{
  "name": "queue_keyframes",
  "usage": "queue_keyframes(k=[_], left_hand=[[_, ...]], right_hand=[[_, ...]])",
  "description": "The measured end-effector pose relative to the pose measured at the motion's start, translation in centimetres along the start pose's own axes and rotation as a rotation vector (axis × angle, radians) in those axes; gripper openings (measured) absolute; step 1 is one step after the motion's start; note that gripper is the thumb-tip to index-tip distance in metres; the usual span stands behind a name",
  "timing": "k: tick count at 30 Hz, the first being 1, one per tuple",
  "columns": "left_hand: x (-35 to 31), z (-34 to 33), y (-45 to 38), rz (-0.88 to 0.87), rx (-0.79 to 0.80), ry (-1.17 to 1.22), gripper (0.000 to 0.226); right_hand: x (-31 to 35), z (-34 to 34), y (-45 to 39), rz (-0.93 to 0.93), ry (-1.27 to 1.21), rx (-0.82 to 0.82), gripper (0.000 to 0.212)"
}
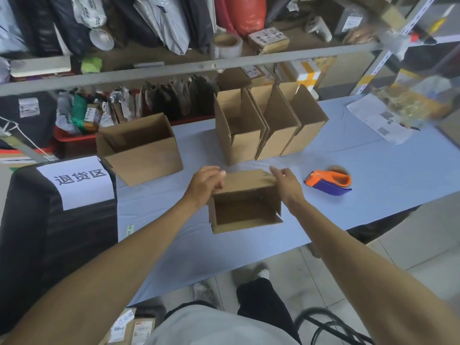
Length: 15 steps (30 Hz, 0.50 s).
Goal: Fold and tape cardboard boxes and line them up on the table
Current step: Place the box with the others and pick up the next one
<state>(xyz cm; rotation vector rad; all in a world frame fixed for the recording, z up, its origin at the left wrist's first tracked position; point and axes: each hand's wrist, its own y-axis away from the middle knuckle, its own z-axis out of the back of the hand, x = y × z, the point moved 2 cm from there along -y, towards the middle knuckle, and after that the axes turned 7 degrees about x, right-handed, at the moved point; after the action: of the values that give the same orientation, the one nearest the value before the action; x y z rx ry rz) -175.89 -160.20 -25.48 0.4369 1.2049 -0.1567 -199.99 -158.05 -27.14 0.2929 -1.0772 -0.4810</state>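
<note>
From the head camera, a small cardboard box lay on its side near the front edge of the blue tabletop, its open mouth facing the person. The left hand curled its fingers round the box's top left corner, a grasping grip on the cardboard. The right hand rested against the top right corner with fingers fairly straight, touching the box without curling round it, so its grip looked released.

Just to the right of the box sat an orange and blue tape dispenser, apart from the right hand. Behind the box stood a row of three upright boxes pressed side by side, flaps up. To the left of them a larger open box rested tilted at the tabletop's far left edge. A white sign with black characters lay on a black bin beside the tabletop.
</note>
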Motion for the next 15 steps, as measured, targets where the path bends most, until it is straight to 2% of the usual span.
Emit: queue_keyframes(k=[3,5,8,10,13,15], left_hand=[[0.9,-0.4,-0.5,0.078,0.063,-0.134,0.025],[1.5,-0.3,-0.7,0.150,0.148,-0.177,0.026],[2.6,-0.2,-0.8,0.275,0.251,-0.406,0.066],[3.4,-0.8,-0.6,0.305,0.245,-0.533,0.086],[4.3,-1.7,-0.2,0.309,0.149,-0.716,0.097],[4.6,-1.9,-0.3,0.310,0.133,-0.722,0.099]], right_hand=[[-0.7,0.0,0.0,-0.121,-0.126,0.128,0.020],[-1.0,0.5,0.4,-0.160,-0.259,0.225,0.012],[-2.1,1.3,1.1,-0.115,-0.236,0.326,0.029],[-3.0,1.1,1.5,-0.048,-0.129,0.340,0.040],[-4.2,-0.2,2.2,-0.032,-0.123,0.308,0.040],[-4.7,-0.8,2.2,-0.033,-0.142,0.270,0.035]])
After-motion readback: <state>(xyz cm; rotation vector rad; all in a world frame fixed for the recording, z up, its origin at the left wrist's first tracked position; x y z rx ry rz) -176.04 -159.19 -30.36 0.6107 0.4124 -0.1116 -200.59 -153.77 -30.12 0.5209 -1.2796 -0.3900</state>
